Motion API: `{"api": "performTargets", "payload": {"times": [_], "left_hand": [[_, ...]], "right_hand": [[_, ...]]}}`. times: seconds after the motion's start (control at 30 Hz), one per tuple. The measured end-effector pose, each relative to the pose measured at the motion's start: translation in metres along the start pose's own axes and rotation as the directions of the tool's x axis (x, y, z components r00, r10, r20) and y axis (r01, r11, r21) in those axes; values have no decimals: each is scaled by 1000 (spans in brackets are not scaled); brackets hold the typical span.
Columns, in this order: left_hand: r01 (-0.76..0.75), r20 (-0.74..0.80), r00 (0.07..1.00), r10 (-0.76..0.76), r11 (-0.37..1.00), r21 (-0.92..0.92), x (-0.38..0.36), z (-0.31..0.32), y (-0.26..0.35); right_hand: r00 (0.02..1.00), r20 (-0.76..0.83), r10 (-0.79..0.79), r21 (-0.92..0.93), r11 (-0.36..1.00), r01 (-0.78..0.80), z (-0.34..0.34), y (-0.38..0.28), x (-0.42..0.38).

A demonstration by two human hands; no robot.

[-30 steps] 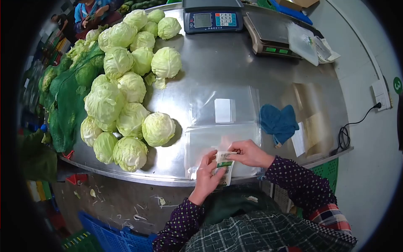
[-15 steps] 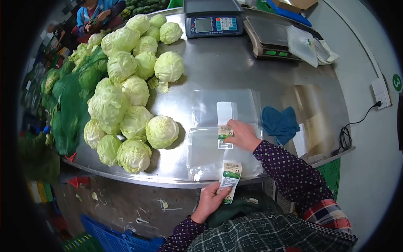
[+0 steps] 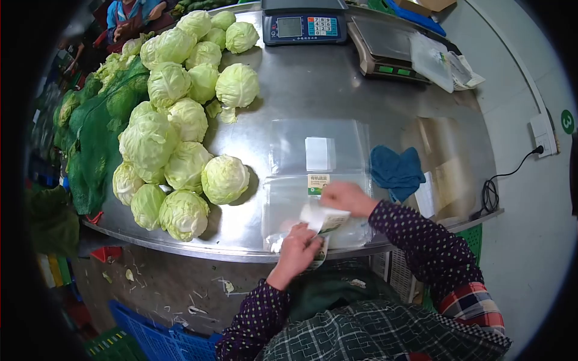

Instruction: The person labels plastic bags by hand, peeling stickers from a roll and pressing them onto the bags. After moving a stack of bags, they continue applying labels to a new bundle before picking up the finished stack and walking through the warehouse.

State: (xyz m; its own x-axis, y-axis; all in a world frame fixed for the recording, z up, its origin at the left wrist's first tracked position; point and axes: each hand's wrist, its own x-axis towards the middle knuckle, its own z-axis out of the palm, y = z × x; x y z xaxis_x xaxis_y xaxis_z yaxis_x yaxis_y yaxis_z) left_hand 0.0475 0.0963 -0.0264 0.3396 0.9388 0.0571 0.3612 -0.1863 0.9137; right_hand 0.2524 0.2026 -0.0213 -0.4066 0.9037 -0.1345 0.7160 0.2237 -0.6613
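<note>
My left hand [image 3: 295, 251] is closed on a strip of printed labels [image 3: 321, 253] at the table's front edge. A label [image 3: 333, 221] curls up from there, its white back partly showing. My right hand [image 3: 349, 199], somewhat blurred, has its fingers drawn together at the upper edge of this curled label. Beneath both hands lie clear plastic bags [image 3: 283, 204] in a flat pile. Another printed label [image 3: 317, 184] lies on the near bags, just left of my right fingers. A white rectangle [image 3: 318, 154] shows on the farther bags.
Several cabbages [image 3: 224, 179] are heaped on the left of the metal table, beside a green net sack [image 3: 99, 153]. A blue cloth [image 3: 396, 170] lies right. Two scales [image 3: 304, 27] stand at the back. A blue crate [image 3: 150, 337] sits below; another person [image 3: 129, 18] is far left.
My right hand has moved down from the label on the bags to the strip in my left hand. The left hand has risen slightly, and a label now curls between them.
</note>
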Motion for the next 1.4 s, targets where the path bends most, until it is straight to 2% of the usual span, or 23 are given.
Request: {"api": "performTargets", "payload": {"times": [0.03,0.1,0.13,0.17,0.2,0.23,0.3,0.33,0.37,0.4,0.5,0.6,0.7,0.73,0.77,0.8,0.83,0.87,1.0,1.07,1.17,1.27,1.4], "left_hand": [[66,-1,998,-66,998,-9,-2,5,-16],[208,-29,977,-212,974,-94,-3,7,-15],[219,-13,975,-221,971,-91,-10,7,-11],[284,29,959,-283,955,-88,-9,4,-9],[333,58,942,-329,939,-87,-2,1,-8],[236,19,972,-235,969,-80,0,1,-7],[250,-22,967,-253,963,-106,2,-2,2],[273,-53,958,-282,953,-131,0,-2,6],[116,-199,972,-127,991,-65,0,3,0],[120,-194,972,-130,991,-63,3,-1,3],[323,24,945,-327,918,-231,10,-11,2],[539,12,827,-562,787,-299,-12,-6,9],[580,89,788,-610,684,-443,-40,-4,19],[622,134,771,-623,690,-371,-49,-1,16],[638,162,766,-622,767,-74,-49,-1,16],[552,185,815,-549,833,37,-46,-6,27],[450,114,890,-441,890,-67,-54,8,12],[419,168,901,-400,902,-100,-56,10,1],[418,156,907,-392,884,-208,-44,-20,18],[319,149,946,-289,912,-258,-42,-21,13],[128,195,978,-72,949,-288,-39,7,0],[288,289,932,-218,930,-229,-22,-3,0],[275,300,931,-209,940,-200,-14,-1,-3]], "right_hand": [[983,-59,172,167,973,-160,-18,-7,8],[797,-568,206,408,911,56,-91,-38,31],[795,-564,225,420,907,42,-83,-35,22],[945,-321,64,302,953,38,-71,-32,15],[996,-32,-83,169,982,88,-60,-27,11],[981,39,-188,40,982,186,-36,-22,-5],[986,169,-8,415,908,-64,-11,-29,-24],[982,191,-10,417,906,-72,-6,-28,-27],[982,187,18,462,881,-104,-2,-31,-32],[985,169,45,503,855,-126,0,-33,-34],[991,36,-132,316,942,114,1,-45,-39],[984,-18,-178,268,947,176,-10,-51,-31],[999,11,-45,115,992,43,-18,-33,-26],[1000,10,-27,34,999,27,-25,-25,-8],[999,-3,-53,-41,998,53,-30,-21,27],[993,-12,-121,-136,984,119,1,9,26],[989,-63,-136,-20,991,135,12,15,26],[998,-59,-17,-143,990,9,12,8,29],[964,-242,-110,-310,950,30,9,-5,11],[947,-29,-321,-320,900,296,16,-7,-11],[964,10,-266,-256,931,260,24,-9,-19],[963,-12,-270,-193,945,263,31,10,-14],[933,-102,-345,-313,902,299,39,11,-20]]}}
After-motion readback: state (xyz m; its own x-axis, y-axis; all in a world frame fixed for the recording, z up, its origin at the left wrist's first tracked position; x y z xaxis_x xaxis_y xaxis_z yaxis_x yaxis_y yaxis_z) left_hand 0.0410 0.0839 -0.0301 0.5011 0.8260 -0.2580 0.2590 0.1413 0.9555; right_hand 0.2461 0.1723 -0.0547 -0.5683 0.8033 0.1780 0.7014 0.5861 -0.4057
